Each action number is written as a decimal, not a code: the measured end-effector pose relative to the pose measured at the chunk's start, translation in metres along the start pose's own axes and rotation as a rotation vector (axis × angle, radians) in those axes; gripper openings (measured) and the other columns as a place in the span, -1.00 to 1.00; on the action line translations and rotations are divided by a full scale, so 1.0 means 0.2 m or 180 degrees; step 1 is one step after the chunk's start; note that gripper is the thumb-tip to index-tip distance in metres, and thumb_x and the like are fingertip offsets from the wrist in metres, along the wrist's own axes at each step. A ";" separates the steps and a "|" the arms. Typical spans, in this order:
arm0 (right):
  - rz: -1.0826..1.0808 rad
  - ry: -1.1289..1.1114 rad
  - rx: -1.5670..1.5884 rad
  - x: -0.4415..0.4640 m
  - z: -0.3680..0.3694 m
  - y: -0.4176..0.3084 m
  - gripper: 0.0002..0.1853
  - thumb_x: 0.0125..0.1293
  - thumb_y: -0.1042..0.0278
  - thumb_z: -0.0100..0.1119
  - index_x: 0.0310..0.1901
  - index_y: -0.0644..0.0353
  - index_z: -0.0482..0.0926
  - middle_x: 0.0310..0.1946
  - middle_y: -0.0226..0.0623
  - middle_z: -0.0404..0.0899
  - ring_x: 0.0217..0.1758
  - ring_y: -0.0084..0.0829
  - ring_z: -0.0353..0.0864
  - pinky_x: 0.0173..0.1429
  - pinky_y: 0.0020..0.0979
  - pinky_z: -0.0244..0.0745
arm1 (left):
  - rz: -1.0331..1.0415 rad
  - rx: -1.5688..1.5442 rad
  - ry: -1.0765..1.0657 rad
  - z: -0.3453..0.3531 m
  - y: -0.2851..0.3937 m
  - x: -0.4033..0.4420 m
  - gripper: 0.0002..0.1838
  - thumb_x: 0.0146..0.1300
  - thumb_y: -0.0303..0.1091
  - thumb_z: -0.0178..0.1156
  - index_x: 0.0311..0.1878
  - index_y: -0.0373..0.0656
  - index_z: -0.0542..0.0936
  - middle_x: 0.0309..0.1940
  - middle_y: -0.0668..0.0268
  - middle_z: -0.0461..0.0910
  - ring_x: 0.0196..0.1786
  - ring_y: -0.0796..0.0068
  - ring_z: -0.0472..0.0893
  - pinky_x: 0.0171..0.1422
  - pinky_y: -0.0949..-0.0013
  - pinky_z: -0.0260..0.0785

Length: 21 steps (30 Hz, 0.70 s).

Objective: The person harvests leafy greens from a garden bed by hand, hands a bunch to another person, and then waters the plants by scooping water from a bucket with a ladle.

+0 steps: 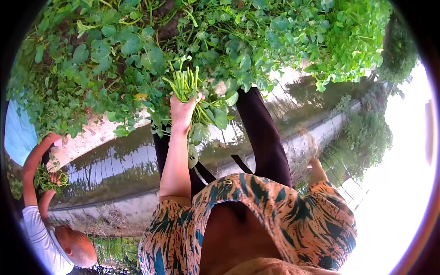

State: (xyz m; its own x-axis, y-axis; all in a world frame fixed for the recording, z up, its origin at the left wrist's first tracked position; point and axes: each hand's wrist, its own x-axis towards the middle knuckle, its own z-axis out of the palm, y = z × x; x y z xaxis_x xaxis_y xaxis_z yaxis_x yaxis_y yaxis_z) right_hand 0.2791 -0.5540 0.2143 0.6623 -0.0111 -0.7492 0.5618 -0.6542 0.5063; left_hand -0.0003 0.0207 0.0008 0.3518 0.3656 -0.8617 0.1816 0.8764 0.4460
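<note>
My left hand [182, 109] is closed around a bunch of leafy greens [187, 82]. Its pale green stems point up past my fist, while leaves hang down beside my wrist. Out to the right, away from the bunch, is my right hand [314, 163], small and partly blurred. A faint brownish wisp [308, 140] shows just beyond it; I cannot make out what it is or whether my fingers hold it. Low leafy plants [133, 46] grow thickly right in front of my left hand.
A water channel [114, 172] with a concrete edge [321, 130] runs beneath and behind my legs [263, 133]. At the lower left another person [75, 247] holds a bunch of greens [43, 178]. Blue cloth [19, 128] lies at the far left. Bushes [362, 142] stand at the right.
</note>
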 end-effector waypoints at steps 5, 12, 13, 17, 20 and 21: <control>-0.1082 0.1346 0.1788 0.51 -0.75 -1.53 -0.65 0.26 0.51 -0.07 0.07 0.13 0.51 0.04 -0.07 0.47 0.19 -0.12 0.40 0.25 -0.16 0.30 | 0.0157 0.0118 0.0081 -0.07 0.00 0.00 -0.78 0.09 -0.54 0.30 -0.18 -0.31 0.54 -0.37 0.29 0.62 -0.36 0.49 0.61 -0.12 0.38 0.47; -0.2250 0.0999 0.0317 0.81 -1.22 -2.63 -0.74 0.23 0.38 0.10 -0.04 0.15 0.51 -0.02 -0.23 0.45 0.04 -0.13 0.50 0.18 -0.17 0.38 | 0.0122 0.0442 -0.0265 -0.17 0.03 0.00 -0.81 0.06 -0.54 0.29 -0.23 -0.31 0.56 -0.42 0.28 0.65 -0.35 0.50 0.61 -0.09 0.38 0.42; -0.1858 0.0506 -0.0125 0.84 -1.06 -2.64 -0.71 0.24 0.37 0.09 0.01 0.14 0.49 0.03 -0.26 0.43 0.05 -0.14 0.51 0.18 -0.15 0.38 | 0.0151 0.0452 -0.0212 -0.19 0.04 0.02 -0.82 0.06 -0.55 0.28 -0.23 -0.30 0.56 -0.42 0.28 0.64 -0.35 0.50 0.61 -0.08 0.37 0.41; -0.2661 0.0072 -0.0685 0.81 -0.41 -2.20 -0.55 0.18 0.39 0.08 0.15 0.08 0.41 0.05 -0.26 0.42 0.08 -0.21 0.49 0.14 -0.18 0.43 | 0.0108 0.0392 -0.0165 -0.26 0.03 0.05 -0.81 0.07 -0.54 0.28 -0.22 -0.30 0.56 -0.43 0.27 0.64 -0.35 0.49 0.61 -0.06 0.35 0.41; -0.3122 0.1058 -0.0333 0.81 -0.25 -2.00 -0.56 0.16 0.43 0.06 0.14 0.09 0.45 0.04 -0.22 0.45 0.09 -0.24 0.48 0.10 -0.24 0.48 | 0.0107 0.0360 -0.0217 -0.22 0.04 0.04 -0.83 0.07 -0.54 0.28 -0.24 -0.30 0.57 -0.43 0.26 0.64 -0.36 0.50 0.61 -0.07 0.35 0.43; -0.3183 0.1078 -0.0298 0.82 -0.24 -2.01 -0.59 0.18 0.39 0.06 0.11 0.11 0.46 0.00 -0.22 0.47 0.07 -0.24 0.50 0.10 -0.25 0.47 | 0.0050 0.0492 -0.0157 -0.19 0.07 0.02 -0.83 0.07 -0.52 0.29 -0.25 -0.30 0.57 -0.42 0.26 0.64 -0.35 0.50 0.61 -0.10 0.36 0.44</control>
State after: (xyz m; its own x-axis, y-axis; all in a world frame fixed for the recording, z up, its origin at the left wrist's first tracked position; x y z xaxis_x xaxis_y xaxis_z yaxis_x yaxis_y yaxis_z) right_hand 0.1849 -0.2561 -0.0915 -0.0269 0.7210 -0.6924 0.9540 -0.1883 -0.2331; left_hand -0.0314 0.0459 -0.0065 0.3996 0.3598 -0.8431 0.3135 0.8107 0.4945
